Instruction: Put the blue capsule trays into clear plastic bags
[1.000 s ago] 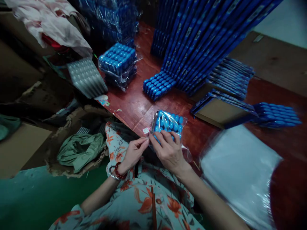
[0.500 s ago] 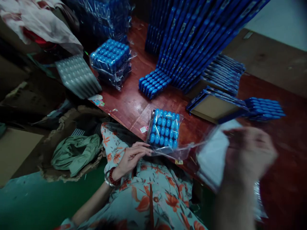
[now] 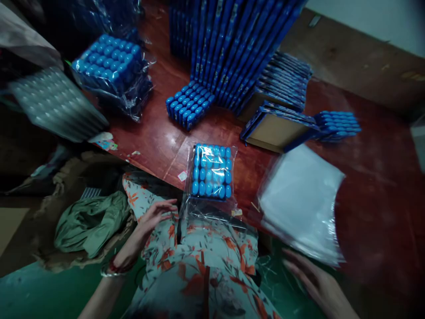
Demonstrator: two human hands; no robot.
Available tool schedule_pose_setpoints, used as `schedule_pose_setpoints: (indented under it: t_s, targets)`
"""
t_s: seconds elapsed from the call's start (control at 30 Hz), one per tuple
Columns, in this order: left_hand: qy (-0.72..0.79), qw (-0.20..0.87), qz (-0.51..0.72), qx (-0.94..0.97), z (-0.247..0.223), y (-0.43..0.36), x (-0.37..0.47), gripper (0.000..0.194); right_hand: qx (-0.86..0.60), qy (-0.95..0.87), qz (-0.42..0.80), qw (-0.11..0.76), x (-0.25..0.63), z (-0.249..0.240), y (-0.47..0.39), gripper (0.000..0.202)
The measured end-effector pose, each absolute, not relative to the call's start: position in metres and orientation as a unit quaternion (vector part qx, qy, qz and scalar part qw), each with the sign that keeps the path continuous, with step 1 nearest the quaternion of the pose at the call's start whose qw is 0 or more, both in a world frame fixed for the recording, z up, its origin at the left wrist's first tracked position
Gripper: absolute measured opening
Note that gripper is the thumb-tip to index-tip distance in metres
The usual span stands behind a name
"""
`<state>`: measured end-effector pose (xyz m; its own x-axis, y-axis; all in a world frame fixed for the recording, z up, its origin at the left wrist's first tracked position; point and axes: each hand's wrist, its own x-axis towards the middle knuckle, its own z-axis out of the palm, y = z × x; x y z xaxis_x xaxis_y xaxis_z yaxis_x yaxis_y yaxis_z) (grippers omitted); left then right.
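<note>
A block of glossy blue oval pieces (image 3: 212, 173) lies at the table's near edge inside a clear plastic bag (image 3: 215, 215), whose loose end hangs toward my lap. My left hand (image 3: 154, 219), with bracelets at the wrist, is just left of the bag's loose end. Its fingers are stretched out and hold nothing. Down at the right, below the table edge, my right hand (image 3: 312, 277) is slightly blurred, fingers extended and nothing in them. Nearest to it is a stack of flat clear plastic bags (image 3: 302, 199) on the table.
Bagged blue blocks (image 3: 109, 62) are piled at the back left, beside a grey ribbed stack (image 3: 56, 102). An unbagged blue block (image 3: 189, 104) sits before tall stacked blue boxes (image 3: 229, 48). An open blue tray (image 3: 279, 130) leans behind the bags. A carton (image 3: 59, 177) holds green cloth.
My right hand has let go of the bag's edge and dropped low at the right. My left hand has come off the bag, leftward. The view has shifted right.
</note>
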<state>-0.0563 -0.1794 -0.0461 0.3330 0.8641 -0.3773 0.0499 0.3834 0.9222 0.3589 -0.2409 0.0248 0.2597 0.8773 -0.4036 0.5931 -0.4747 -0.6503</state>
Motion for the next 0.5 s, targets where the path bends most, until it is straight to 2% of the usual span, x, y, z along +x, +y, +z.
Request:
schedule_pose_setpoints:
  t_s: [0.13, 0.23, 0.4, 0.5]
  targets:
    - [0.586, 0.684, 0.255, 0.353, -0.041, -0.162, -0.019, 0.053, -0.697, -0.293, 0.599, 0.264, 0.321, 0.003, -0.21, 0.074]
    - [0.582, 0.691, 0.259, 0.343, -0.038, -0.163, 0.005, 0.076, -0.633, -0.216, 0.702, 0.245, 0.292, -0.009, -0.181, 0.082]
    - [0.55, 0.706, 0.328, 0.3, -0.041, -0.182, 0.009, 0.097, -0.604, -0.255, 0.735, 0.172, 0.268, 0.002, -0.179, 0.045]
    - [0.545, 0.711, 0.332, 0.295, -0.041, -0.19, -0.001, 0.1, -0.575, -0.266, 0.754, 0.176, 0.267, 0.006, -0.193, 0.037]
